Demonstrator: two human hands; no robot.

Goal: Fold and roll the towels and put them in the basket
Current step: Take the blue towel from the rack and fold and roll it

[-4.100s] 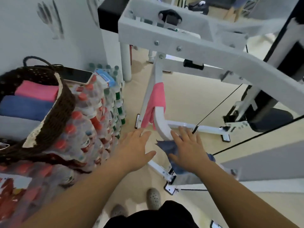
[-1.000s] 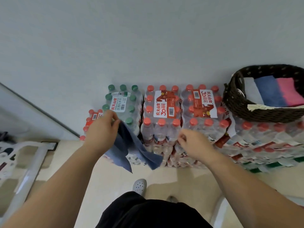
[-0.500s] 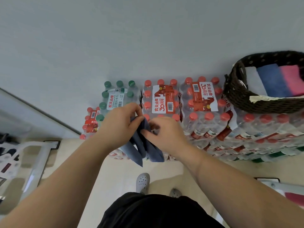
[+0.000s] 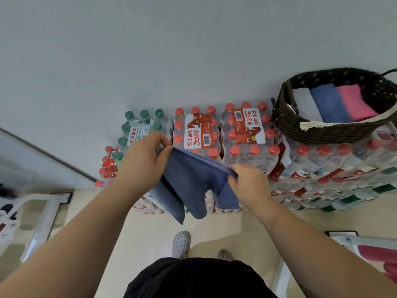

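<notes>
Three towels [image 4: 332, 105] lie in the basket [image 4: 322, 133]; left hand [image 4: 141, 162] and right hand [image 4: 250, 182] pinch a blue towel [image 4: 189, 177].

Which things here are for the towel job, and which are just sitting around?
For the job: blue towel, pinched by left hand and right hand; basket; rolled towels in it.
Just sitting around: water bottle packs; white metal frame.

Head-worn camera looks forward and down, near bottle packs [image 4: 242, 134].
</notes>
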